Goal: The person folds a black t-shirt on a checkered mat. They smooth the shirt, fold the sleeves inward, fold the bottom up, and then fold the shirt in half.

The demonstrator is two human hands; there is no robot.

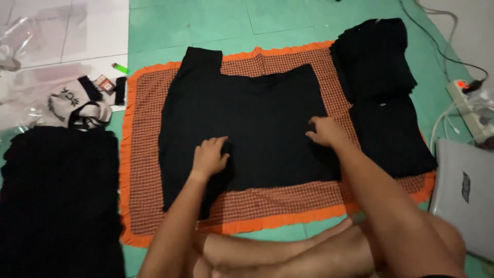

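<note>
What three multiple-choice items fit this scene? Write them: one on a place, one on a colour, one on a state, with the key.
1. Where does the black garment lie?
A. On the checked mat
B. On the white tiles
C. On the grey device

2. What colour is the mat's frilled edge?
A. Blue
B. Orange
C. White

3. How do the left hand and right hand meet the garment?
A. Both lift it up
B. Both rest flat on it
C. Neither touches it

Key: 1 A, the mat shows around the garment. 2 B, an orange frill rings the mat. 3 B, both palms press down on the cloth.
</note>
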